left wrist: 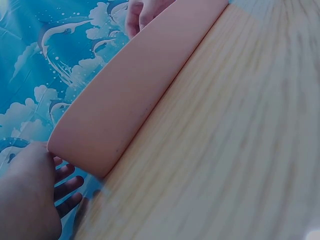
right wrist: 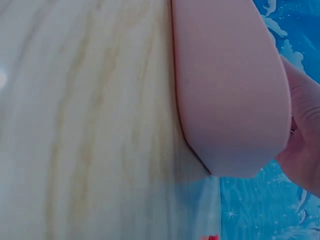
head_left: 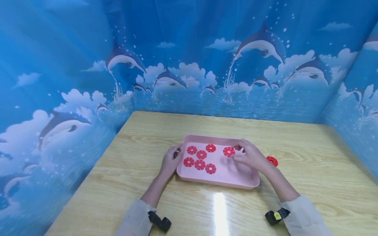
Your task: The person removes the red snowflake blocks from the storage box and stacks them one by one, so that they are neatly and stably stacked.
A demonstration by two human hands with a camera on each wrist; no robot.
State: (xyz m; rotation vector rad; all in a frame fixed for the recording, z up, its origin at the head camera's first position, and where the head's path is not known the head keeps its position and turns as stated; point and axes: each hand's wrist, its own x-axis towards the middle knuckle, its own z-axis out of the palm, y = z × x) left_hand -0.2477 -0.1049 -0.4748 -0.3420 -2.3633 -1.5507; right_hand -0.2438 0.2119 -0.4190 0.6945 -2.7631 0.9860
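A shallow pink tray [head_left: 218, 183] stands on the table with several flat red interlocking discs [head_left: 199, 164] lying inside, mostly toward its left half. My left hand [head_left: 172, 160] holds the tray's left wall. In the left wrist view, that hand's thumb meets the rim while the fingers spread outside the wall. Over the tray's right half, my right hand [head_left: 249, 156] has its thumb and index finger at the right edge of a notched red disc [head_left: 228, 151], which looks slightly raised. In the right wrist view, the tray wall hides most of this hand's fingers.
Another red disc, or a small pile [head_left: 272, 161], lies on the wooden table [head_left: 307, 164] just right of the tray. A blue dolphin-print curtain [head_left: 189, 65] hangs along the table's back and sides. Dark wrist cameras [head_left: 159, 221] sit at both sleeves.
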